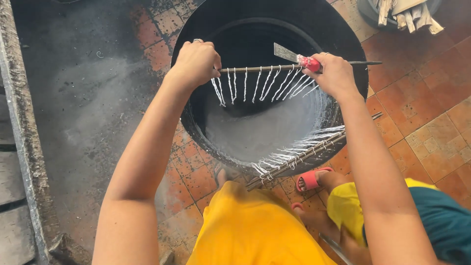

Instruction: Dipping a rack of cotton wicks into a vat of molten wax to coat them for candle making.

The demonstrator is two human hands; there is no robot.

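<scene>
I hold a thin wooden rod (255, 68) level over a big black pot (274, 19). Several white wax-coated strings (265, 84) hang from the rod. My left hand (196, 61) grips its left end. My right hand (333, 73) grips the right part of the rod together with a red-handled knife (294, 56) whose blade points left. Pale whitish liquid (265, 130) fills the pot's lower side. More rods with white strings (299, 152) lie across the near rim of the pot.
The pot stands on a terracotta tile floor (431, 122). A concrete ledge (22, 147) runs along the left. A tub with wood scraps (407, 12) sits at the top right. My yellow clothing and red sandal (311, 179) are below.
</scene>
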